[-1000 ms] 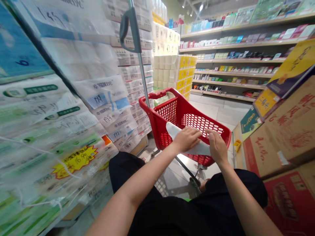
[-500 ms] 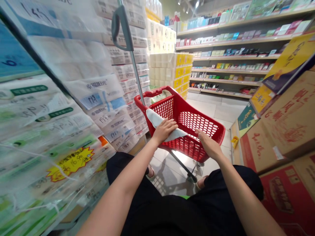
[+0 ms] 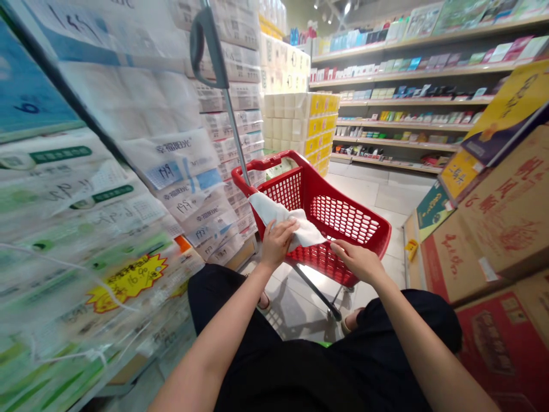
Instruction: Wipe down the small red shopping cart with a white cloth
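A pale cloth (image 3: 305,228) lies draped over the near rim of a red plastic shopping basket (image 3: 343,214), which has a grey handle (image 3: 209,48) on a metal pole at its left. On the cloth's near side, my left hand (image 3: 278,243) has its fingers bent and pressed together on the fabric. My right hand (image 3: 357,260) rests at the basket's near rim, just right of the cloth's pointed end, with its thumb and fingers closed on the rim. The inside of the basket shows its perforated red walls.
Wrapped paper packs (image 3: 180,166) stand stacked on the left. Yellow and white packs (image 3: 300,126) rise behind the basket. Cardboard boxes (image 3: 506,212) line the right side, and stocked shelves (image 3: 398,123) fill the back. Wheels stand on the tiled floor (image 3: 364,183).
My left hand has shifted slightly left and down, and the cloth is now bunched up beyond its fingers. My right hand has moved left and down onto the rim, its fingers closing.
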{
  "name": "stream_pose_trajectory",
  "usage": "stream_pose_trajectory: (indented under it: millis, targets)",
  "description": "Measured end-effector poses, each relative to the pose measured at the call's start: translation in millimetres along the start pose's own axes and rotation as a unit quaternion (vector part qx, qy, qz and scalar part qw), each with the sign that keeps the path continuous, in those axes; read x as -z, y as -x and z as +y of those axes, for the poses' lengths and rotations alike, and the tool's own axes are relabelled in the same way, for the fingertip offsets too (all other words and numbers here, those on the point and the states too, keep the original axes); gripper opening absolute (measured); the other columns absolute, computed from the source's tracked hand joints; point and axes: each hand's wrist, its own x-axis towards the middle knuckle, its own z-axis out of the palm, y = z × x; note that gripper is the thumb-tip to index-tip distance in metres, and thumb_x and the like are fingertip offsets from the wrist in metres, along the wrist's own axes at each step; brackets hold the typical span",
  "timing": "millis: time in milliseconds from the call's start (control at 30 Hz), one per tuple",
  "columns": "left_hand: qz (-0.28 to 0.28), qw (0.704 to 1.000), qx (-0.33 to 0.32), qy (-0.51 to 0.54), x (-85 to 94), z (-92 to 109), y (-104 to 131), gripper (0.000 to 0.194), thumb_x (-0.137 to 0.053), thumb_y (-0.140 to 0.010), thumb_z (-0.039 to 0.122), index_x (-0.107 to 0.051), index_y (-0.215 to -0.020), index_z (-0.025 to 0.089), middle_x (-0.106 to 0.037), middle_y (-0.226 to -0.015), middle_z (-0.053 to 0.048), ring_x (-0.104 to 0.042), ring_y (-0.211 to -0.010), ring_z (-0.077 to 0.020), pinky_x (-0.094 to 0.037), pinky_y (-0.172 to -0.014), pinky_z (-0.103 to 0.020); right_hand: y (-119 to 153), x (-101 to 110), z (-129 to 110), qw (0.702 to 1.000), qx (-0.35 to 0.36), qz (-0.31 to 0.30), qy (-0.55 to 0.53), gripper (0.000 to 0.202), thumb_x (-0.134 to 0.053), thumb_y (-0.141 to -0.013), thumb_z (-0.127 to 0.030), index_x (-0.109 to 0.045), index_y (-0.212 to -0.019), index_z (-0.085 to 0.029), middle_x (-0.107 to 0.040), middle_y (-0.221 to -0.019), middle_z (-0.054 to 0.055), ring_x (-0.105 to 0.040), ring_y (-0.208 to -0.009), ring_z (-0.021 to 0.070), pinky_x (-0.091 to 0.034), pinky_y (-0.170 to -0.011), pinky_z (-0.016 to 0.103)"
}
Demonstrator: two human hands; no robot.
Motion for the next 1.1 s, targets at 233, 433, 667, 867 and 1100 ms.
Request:
stream_pose_trajectory:
  millis: [233, 433, 667, 867, 1100]
  targets:
    - [-0.201, 0.969, 0.128, -0.059, -7.9, -15.7, 27.6, 0.028, -0.049, -0.095, 0.038, -0.067, -0.090, 0.019, -0.069, -0.092, -0.010, -0.064, -0.089, -0.0225, -0.045, -0.083, -0.033, -0.5, 1.5, -2.6, 1.000, -0.005, -0.002, -0.001, 0.075, -0.007, -0.087, -0.077, -0.055, -0.129, -0.039, -0.071, -0.108, 0.003, -0.065, -0.098, 0.0282, -0.047, -0.075, 0.037]
    - [-0.140, 0.944, 0.298, -0.011, -16.7, -15.6, 29.3, 0.021, -0.053, -0.092, 0.041, -0.060, -0.100, 0.022, -0.068, -0.099, -0.006, -0.064, -0.092, -0.0195, -0.043, -0.074, -0.026, -2.9, 1.7, -2.8, 1.000, -0.003, -0.006, 0.000, 0.076, -0.008, -0.086, -0.078, -0.056, -0.129, -0.038, -0.071, -0.107, 0.003, -0.065, -0.098, 0.0285, -0.046, -0.075, 0.037]
    - [0.054, 0.958, 0.242, 0.146, -42.5, 40.7, 4.5, 0.017, -0.044, -0.097, 0.030, -0.057, -0.104, 0.021, -0.064, -0.102, -0.006, -0.060, -0.098, -0.0172, -0.048, -0.087, -0.030, -1.8, 1.7, -4.9, 1.000, -0.004, 0.000, 0.004, 0.073, -0.011, -0.087, -0.077, -0.057, -0.128, -0.037, -0.072, -0.105, 0.004, -0.066, -0.097, 0.0290, -0.046, -0.073, 0.036]
    - [0.000, 0.978, 0.177, 0.109, -51.5, 61.1, 36.6, 0.039, -0.044, -0.094, 0.020, -0.046, -0.133, 0.019, -0.055, -0.124, -0.012, -0.057, -0.111, -0.0208, -0.050, -0.089, -0.032, -3.1, -0.5, -3.2, 1.000, -0.007, 0.006, 0.017, 0.075, -0.012, -0.087, -0.078, -0.056, -0.130, -0.036, -0.072, -0.107, 0.005, -0.066, -0.096, 0.0291, -0.046, -0.072, 0.036]
    - [-0.126, 0.987, 0.077, -0.067, -30.5, 40.9, 31.7, 0.049, -0.044, -0.092, 0.015, -0.042, -0.140, 0.024, -0.057, -0.115, -0.010, -0.057, -0.104, -0.0223, -0.046, -0.085, -0.034, -5.3, -3.2, -2.4, 1.000, -0.006, 0.006, 0.018, 0.076, -0.014, -0.085, -0.080, -0.055, -0.130, -0.035, -0.072, -0.105, 0.006, -0.066, -0.096, 0.0295, -0.046, -0.073, 0.036]
